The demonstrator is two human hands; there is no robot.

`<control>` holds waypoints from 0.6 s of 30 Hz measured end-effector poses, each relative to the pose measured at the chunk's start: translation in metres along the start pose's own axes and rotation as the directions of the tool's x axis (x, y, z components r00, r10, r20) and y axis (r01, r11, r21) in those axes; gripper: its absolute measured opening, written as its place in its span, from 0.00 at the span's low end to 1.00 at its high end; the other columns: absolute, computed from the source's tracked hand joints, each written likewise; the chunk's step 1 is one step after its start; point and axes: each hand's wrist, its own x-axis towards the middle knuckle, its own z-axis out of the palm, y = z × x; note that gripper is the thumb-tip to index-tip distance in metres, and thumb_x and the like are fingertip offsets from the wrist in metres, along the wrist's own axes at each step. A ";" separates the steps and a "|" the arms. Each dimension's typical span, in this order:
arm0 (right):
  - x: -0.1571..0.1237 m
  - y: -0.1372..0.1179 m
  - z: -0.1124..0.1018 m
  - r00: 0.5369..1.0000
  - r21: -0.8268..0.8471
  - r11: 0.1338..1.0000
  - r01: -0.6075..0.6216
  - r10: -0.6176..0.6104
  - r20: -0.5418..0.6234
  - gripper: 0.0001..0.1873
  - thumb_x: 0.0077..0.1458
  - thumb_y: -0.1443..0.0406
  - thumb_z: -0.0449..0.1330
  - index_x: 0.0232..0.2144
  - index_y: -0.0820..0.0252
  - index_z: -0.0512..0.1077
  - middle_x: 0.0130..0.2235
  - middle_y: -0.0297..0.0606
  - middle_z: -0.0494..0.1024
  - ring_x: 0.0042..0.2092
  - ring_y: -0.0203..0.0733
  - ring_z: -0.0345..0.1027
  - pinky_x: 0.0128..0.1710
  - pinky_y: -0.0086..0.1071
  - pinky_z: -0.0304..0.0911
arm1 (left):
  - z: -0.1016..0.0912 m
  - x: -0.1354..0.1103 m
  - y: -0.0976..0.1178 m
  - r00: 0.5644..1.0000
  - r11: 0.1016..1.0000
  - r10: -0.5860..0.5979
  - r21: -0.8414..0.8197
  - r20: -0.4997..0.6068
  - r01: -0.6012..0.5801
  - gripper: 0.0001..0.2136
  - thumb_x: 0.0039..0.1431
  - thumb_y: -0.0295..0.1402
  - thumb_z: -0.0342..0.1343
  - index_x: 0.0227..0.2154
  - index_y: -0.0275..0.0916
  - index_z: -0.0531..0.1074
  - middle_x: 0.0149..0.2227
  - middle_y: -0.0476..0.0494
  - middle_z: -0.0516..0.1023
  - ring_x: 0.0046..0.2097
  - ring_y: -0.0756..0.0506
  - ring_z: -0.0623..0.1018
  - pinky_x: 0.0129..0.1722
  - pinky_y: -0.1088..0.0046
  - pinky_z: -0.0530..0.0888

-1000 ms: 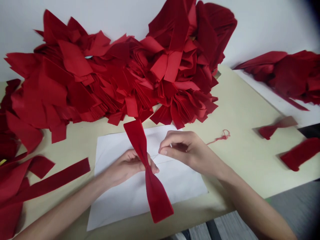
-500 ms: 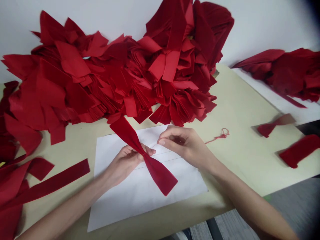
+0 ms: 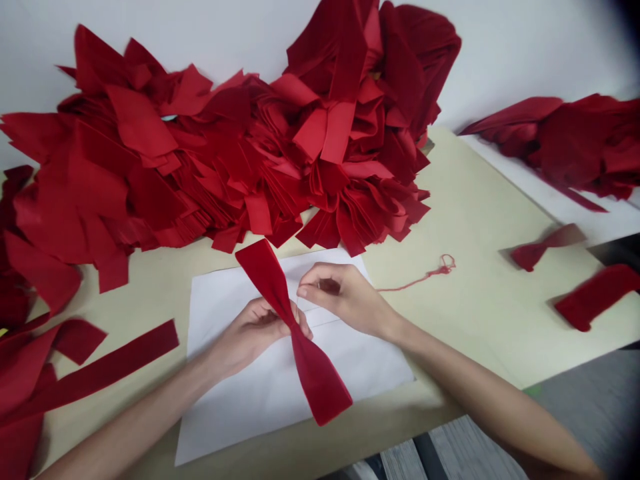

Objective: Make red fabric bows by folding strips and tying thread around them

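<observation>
Left hand [image 3: 255, 333] curled, gripping the pinched waist of the red velvet bow [image 3: 320, 383], long axis slanting across the hand. Right hand [image 3: 345, 297], just beside the waist, is pinched almost shut; any hold is unclear. Red thread [image 3: 425, 278] trails beyond it.

A pale cream counter [image 3: 480, 320] carries a big heap of cut red velvet strips [image 3: 200, 167] along its back edge, with more red strips piled [image 3: 30, 267] at its left end. A long single strip [image 3: 100, 360] lies there too. A white sheet of paper [image 3: 370, 373] lies at the front, a loop of red thread [image 3: 443, 265] right of it, and a small pinched bow [image 3: 537, 250] and a folded strip [image 3: 597, 297] further right.
</observation>
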 end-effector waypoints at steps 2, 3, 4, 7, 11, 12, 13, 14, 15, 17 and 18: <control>0.001 0.004 0.002 0.999 0.044 0.999 -0.022 0.019 0.049 0.08 0.55 0.64 0.58 0.27 0.62 0.72 0.28 0.33 0.73 0.28 0.31 0.62 0.29 0.28 0.59 | -0.001 0.000 -0.001 1.000 1.000 -0.003 0.005 -0.002 0.003 0.07 0.52 0.36 0.63 0.28 0.37 0.75 0.28 0.45 0.78 0.34 0.45 0.76 0.39 0.67 0.68; 0.002 0.005 0.002 0.997 0.062 0.998 -0.029 0.025 0.070 0.08 0.55 0.64 0.58 0.27 0.63 0.72 0.28 0.33 0.73 0.29 0.32 0.63 0.30 0.28 0.60 | -0.002 0.000 -0.001 1.000 1.000 -0.007 0.006 0.003 0.007 0.07 0.52 0.36 0.63 0.28 0.37 0.75 0.28 0.45 0.78 0.34 0.46 0.76 0.39 0.68 0.68; 0.002 0.005 0.002 0.996 0.077 0.996 -0.037 0.030 0.088 0.08 0.55 0.64 0.58 0.28 0.63 0.72 0.28 0.34 0.74 0.29 0.32 0.64 0.30 0.29 0.61 | -0.003 0.000 -0.001 1.000 1.000 -0.015 0.007 0.015 0.015 0.07 0.52 0.35 0.63 0.28 0.37 0.75 0.28 0.45 0.78 0.33 0.46 0.76 0.39 0.68 0.68; 0.003 0.006 0.002 0.991 0.108 0.993 -0.052 0.038 0.127 0.08 0.55 0.64 0.58 0.29 0.63 0.73 0.28 0.33 0.73 0.30 0.32 0.63 0.31 0.29 0.61 | -0.005 -0.001 0.000 0.994 0.997 -0.073 0.007 0.078 0.073 0.05 0.53 0.34 0.62 0.28 0.37 0.76 0.27 0.45 0.78 0.33 0.47 0.75 0.38 0.69 0.68; 0.004 0.007 0.003 0.976 0.169 0.983 -0.073 0.035 0.217 0.06 0.53 0.66 0.58 0.29 0.64 0.73 0.30 0.33 0.74 0.30 0.32 0.64 0.31 0.28 0.62 | -0.006 -0.001 0.002 0.966 0.981 -0.184 -0.027 0.182 0.192 0.06 0.51 0.34 0.63 0.28 0.36 0.77 0.27 0.44 0.78 0.32 0.46 0.76 0.36 0.68 0.68; 0.004 0.008 0.003 0.969 0.191 0.978 -0.080 0.032 0.243 0.05 0.53 0.67 0.58 0.29 0.64 0.73 0.30 0.33 0.74 0.30 0.32 0.65 0.32 0.29 0.62 | -0.006 -0.001 0.002 0.956 0.975 -0.204 -0.049 0.209 0.219 0.06 0.50 0.34 0.64 0.28 0.36 0.77 0.26 0.44 0.78 0.31 0.46 0.76 0.36 0.68 0.69; 0.005 0.009 0.003 0.964 0.213 0.973 -0.088 0.030 0.265 0.05 0.53 0.67 0.58 0.29 0.64 0.73 0.30 0.33 0.74 0.30 0.32 0.65 0.32 0.29 0.63 | -0.007 -0.001 0.002 0.948 0.968 -0.218 -0.070 0.231 0.240 0.07 0.49 0.34 0.65 0.28 0.35 0.77 0.26 0.44 0.78 0.30 0.46 0.76 0.35 0.68 0.69; 0.005 0.010 0.003 0.960 0.233 0.968 -0.096 0.028 0.278 0.05 0.52 0.67 0.59 0.28 0.64 0.73 0.29 0.32 0.74 0.30 0.32 0.65 0.32 0.29 0.63 | -0.007 -0.001 0.002 0.941 0.962 -0.230 -0.086 0.247 0.258 0.08 0.48 0.34 0.65 0.28 0.35 0.77 0.25 0.44 0.78 0.29 0.46 0.76 0.35 0.68 0.69; 0.005 0.011 0.004 0.958 0.251 0.963 -0.100 0.025 0.284 0.05 0.52 0.67 0.59 0.28 0.64 0.73 0.29 0.32 0.74 0.30 0.32 0.66 0.32 0.29 0.63 | -0.008 -0.001 0.001 0.937 0.958 -0.238 -0.097 0.256 0.270 0.08 0.48 0.34 0.65 0.28 0.35 0.76 0.25 0.44 0.77 0.29 0.46 0.76 0.34 0.68 0.69; 0.006 0.014 0.004 0.959 0.273 0.957 -0.099 0.018 0.284 0.05 0.51 0.66 0.60 0.28 0.64 0.73 0.29 0.32 0.74 0.31 0.33 0.66 0.32 0.29 0.63 | -0.009 -0.001 0.001 0.935 0.954 -0.246 -0.104 0.257 0.280 0.08 0.47 0.34 0.66 0.28 0.35 0.76 0.25 0.44 0.77 0.28 0.46 0.76 0.33 0.68 0.69; 0.006 0.015 0.005 0.959 0.276 0.956 -0.098 0.016 0.283 0.05 0.51 0.67 0.60 0.28 0.64 0.74 0.29 0.33 0.74 0.31 0.33 0.66 0.32 0.29 0.63 | -0.010 -0.001 0.001 0.936 0.955 -0.246 -0.103 0.253 0.279 0.08 0.48 0.34 0.65 0.28 0.35 0.76 0.25 0.44 0.77 0.29 0.46 0.76 0.33 0.69 0.69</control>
